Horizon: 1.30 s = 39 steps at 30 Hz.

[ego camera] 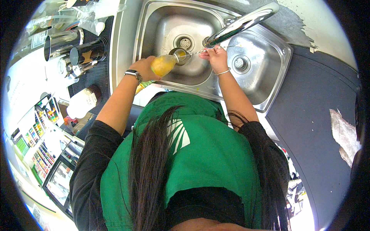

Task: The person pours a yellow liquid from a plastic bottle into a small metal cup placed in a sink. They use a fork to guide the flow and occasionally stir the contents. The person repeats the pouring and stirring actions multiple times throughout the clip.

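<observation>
My left hand (146, 69) grips a clear bottle (164, 65) with orange-yellow content, tilted so that its neck points right over the left sink basin (199, 69). Orange bits show at its mouth, and a small round dark metal cup or strainer (185, 60) sits just behind the neck. Between its fingers my right hand (216, 57) holds a thin twisted metal bar spoon (196, 52), whose one end reaches the bottle's mouth. The other end extends over the right basin (257, 78). Below my left hand, a yellow and green packet (143, 86) is partly hidden.
A chrome faucet (242, 24) arches over the divider, close to my right hand. Metal and dark cups (88, 52) lie on a black ribbed mat (107, 31) at left, with a white container (82, 102) near its end. A dark counter (306, 101) stretches along the right.
</observation>
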Each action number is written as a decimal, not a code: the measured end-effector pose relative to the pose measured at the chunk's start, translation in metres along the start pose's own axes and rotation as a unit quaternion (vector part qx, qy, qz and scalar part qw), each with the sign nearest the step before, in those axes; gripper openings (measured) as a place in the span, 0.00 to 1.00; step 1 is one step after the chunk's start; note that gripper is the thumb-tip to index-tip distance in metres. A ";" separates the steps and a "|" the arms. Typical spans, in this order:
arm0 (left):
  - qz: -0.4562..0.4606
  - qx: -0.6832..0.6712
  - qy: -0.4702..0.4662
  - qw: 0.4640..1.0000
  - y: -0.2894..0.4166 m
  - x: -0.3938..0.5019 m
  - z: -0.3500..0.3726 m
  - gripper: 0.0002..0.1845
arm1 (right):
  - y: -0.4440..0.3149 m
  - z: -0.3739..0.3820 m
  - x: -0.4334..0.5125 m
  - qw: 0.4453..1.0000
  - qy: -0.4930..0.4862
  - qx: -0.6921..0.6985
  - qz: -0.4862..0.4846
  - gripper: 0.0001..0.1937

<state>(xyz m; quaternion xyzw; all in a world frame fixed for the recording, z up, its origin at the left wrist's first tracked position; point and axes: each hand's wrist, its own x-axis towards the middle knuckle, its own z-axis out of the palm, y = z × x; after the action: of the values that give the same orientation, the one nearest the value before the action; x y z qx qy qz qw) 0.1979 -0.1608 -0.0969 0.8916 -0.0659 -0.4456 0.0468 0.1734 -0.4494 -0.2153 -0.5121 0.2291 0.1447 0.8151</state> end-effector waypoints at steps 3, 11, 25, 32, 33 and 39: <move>0.004 -0.006 0.001 1.000 -0.001 0.001 -0.001 0.49 | -0.001 -0.001 0.003 1.000 0.009 0.003 0.006 0.08; -0.013 -0.007 -0.013 1.000 -0.004 0.005 0.001 0.47 | -0.005 -0.007 0.007 0.999 0.045 -0.021 -0.005 0.08; -0.023 -0.030 -0.013 0.999 -0.002 -0.004 0.005 0.47 | 0.005 0.037 -0.030 0.814 -0.051 -0.421 -0.398 0.07; -0.017 -0.038 -0.019 0.999 -0.005 -0.007 0.010 0.47 | 0.007 0.051 -0.023 0.804 -0.074 -0.419 -0.416 0.08; -0.015 -0.041 -0.016 0.999 -0.005 -0.007 0.011 0.48 | 0.006 0.052 -0.023 0.802 -0.082 -0.414 -0.424 0.08; -0.016 -0.072 -0.003 0.997 -0.009 -0.010 0.015 0.51 | 0.003 0.053 -0.028 0.821 -0.070 -0.386 -0.415 0.07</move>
<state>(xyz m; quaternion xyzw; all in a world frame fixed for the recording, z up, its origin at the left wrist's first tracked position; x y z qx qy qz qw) 0.1805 -0.1511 -0.0988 0.8857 -0.0193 -0.4522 0.1037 0.1601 -0.4004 -0.1828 -0.8198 -0.1376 -0.0947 0.5477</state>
